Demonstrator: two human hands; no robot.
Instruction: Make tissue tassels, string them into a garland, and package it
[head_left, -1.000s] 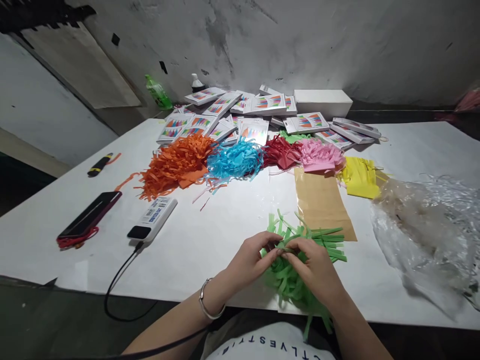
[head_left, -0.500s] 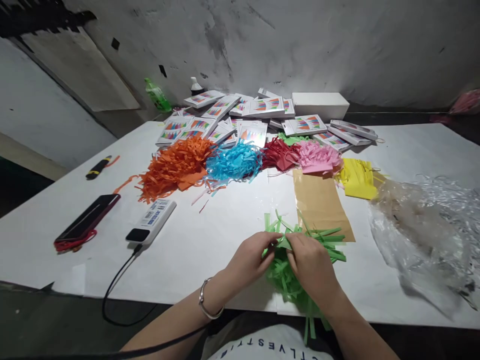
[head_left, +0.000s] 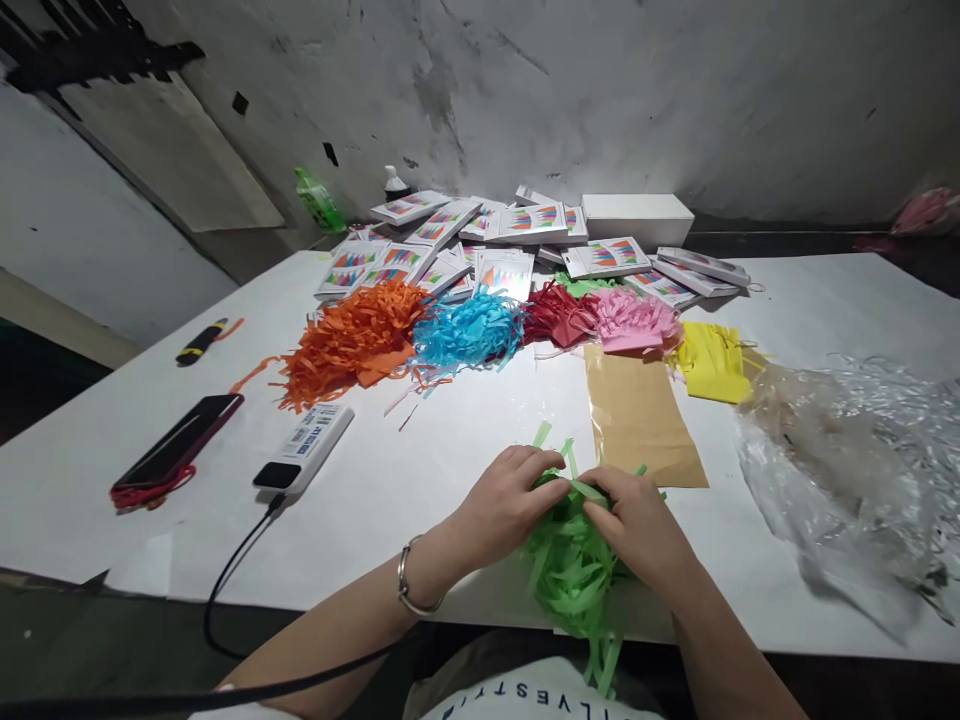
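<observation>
Green tissue paper tassels (head_left: 574, 575) lie bunched at the table's front edge, their strips hanging down over it. My left hand (head_left: 514, 500), with a silver bracelet at the wrist, pinches the tassels' upper part from the left. Opposite it, my right hand (head_left: 634, 515) grips the same uncut green band from the right, thumb and fingers closed. The exact fold between the fingertips is partly hidden. Just beyond my right hand lies a flat brown paper envelope (head_left: 641, 415).
Behind are orange (head_left: 360, 340), blue (head_left: 469, 330), red (head_left: 559, 315), pink (head_left: 637, 320) and yellow tassels (head_left: 709, 365). Several printed boxes (head_left: 525, 222) are piled at the back. Clear plastic wrapping (head_left: 832, 480) sits right; a phone (head_left: 180, 445), cabled power bank (head_left: 304, 450) and cutter (head_left: 201, 342) lie left.
The green strips that stuck out to the right over the envelope now hang downward between my hands. My left hand has turned slightly over the band, and both hands keep hold.
</observation>
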